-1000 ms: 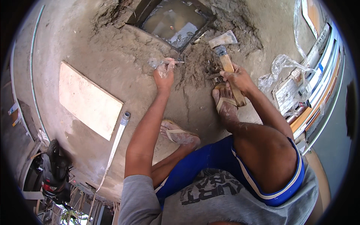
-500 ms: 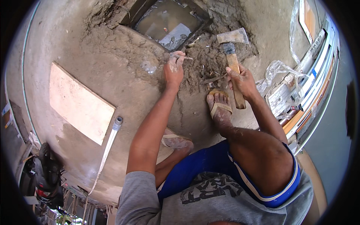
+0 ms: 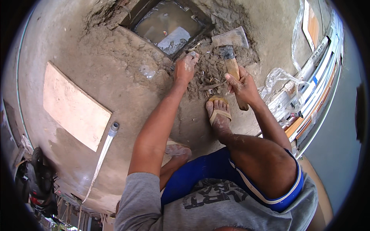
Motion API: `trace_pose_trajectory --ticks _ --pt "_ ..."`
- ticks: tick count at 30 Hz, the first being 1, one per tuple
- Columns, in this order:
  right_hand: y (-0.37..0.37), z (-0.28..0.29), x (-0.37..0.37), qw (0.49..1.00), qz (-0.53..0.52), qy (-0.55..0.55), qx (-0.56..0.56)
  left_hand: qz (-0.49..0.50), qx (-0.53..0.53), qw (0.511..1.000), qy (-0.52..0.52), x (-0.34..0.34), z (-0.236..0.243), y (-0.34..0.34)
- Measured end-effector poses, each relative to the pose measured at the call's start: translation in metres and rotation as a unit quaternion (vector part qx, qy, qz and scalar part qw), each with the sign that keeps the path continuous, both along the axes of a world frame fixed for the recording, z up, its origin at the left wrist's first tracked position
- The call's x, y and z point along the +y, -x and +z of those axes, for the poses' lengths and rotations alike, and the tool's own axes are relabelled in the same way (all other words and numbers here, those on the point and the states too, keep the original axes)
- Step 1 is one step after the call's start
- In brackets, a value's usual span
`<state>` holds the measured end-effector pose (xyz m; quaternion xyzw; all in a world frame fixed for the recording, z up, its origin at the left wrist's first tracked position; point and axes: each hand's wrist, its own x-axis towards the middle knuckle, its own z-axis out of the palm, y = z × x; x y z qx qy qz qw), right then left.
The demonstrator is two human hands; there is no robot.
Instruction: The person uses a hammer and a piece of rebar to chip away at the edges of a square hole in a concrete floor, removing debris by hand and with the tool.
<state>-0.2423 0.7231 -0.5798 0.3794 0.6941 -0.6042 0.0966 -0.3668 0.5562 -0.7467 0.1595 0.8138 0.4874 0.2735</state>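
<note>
My left hand (image 3: 185, 67), dusted with grey, is closed around a small slender object (image 3: 193, 54), mostly hidden by my fingers, beside the near right edge of a square pit (image 3: 143, 37) of murky water (image 3: 156, 25). My right hand (image 3: 242, 86) grips the wooden handle (image 3: 231, 64) of an axe; its metal head (image 3: 229, 37), with dark wrapping below it, is above loose wet mud (image 3: 208, 69) right of the pit.
A pale board (image 3: 75, 104) and a white pipe (image 3: 104, 154) lie left. Long panels and strips (image 3: 320, 92) with crumpled clear plastic (image 3: 277, 79) are at right. A motorbike (image 3: 38, 181) is at lower left. My sandalled feet (image 3: 219, 115) are below my hands.
My left hand has moved up and right toward the pit's near edge, still closed. My right hand still holds the axe, now more upright. The view has shifted slightly.
</note>
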Motion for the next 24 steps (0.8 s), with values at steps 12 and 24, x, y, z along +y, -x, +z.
trace_pose_trajectory --ticks 12,24 --pt "0.032 0.055 -0.004 0.927 -0.026 -0.205 0.314 -0.062 -0.002 0.998 0.020 0.019 0.006 -0.008" --pt "0.015 0.056 0.016 0.963 0.005 -0.220 0.158 -0.055 -0.029 0.997 -0.046 0.020 -0.021 -0.028"
